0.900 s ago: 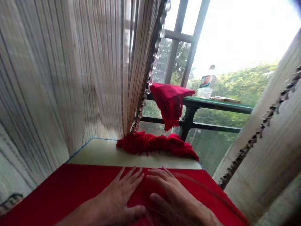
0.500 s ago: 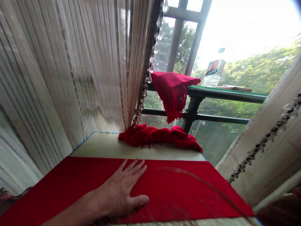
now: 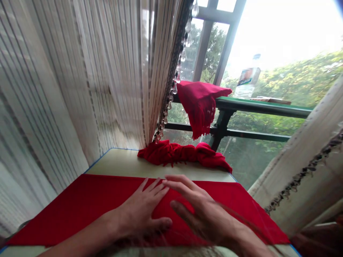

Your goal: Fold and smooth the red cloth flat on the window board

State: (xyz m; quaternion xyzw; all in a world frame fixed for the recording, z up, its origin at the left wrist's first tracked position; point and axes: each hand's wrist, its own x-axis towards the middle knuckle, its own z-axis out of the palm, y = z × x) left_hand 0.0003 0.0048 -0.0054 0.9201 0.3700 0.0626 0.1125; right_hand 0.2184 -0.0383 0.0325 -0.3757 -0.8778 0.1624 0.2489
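A red cloth (image 3: 88, 203), probably a scarf, lies spread flat across a pale board (image 3: 118, 164) with blue edges. Flat on the middle of this cloth rests my left hand (image 3: 142, 210), its fingers spread and thumb out to the right. Close beside it, my right hand (image 3: 199, 207) is over the cloth, with its thumb apart from the fingers and nothing held. Its fingertips come near the left hand's fingertips; I cannot tell whether they touch. At the board's far end lies a bunched red fringed scarf (image 3: 184, 153).
Another red fringed scarf (image 3: 199, 103) hangs over a dark green railing (image 3: 262, 105). A clear bottle (image 3: 247, 80) and a flat brownish item (image 3: 272, 100) stand on the railing ledge. Striped curtains (image 3: 61, 78) with bead trim (image 3: 171, 96) hang on the left; another curtain (image 3: 302, 142) hangs right.
My right hand has come into view from the lower right, over the red cloth. My left hand stays flat in nearly the same spot. The view has shifted slightly.
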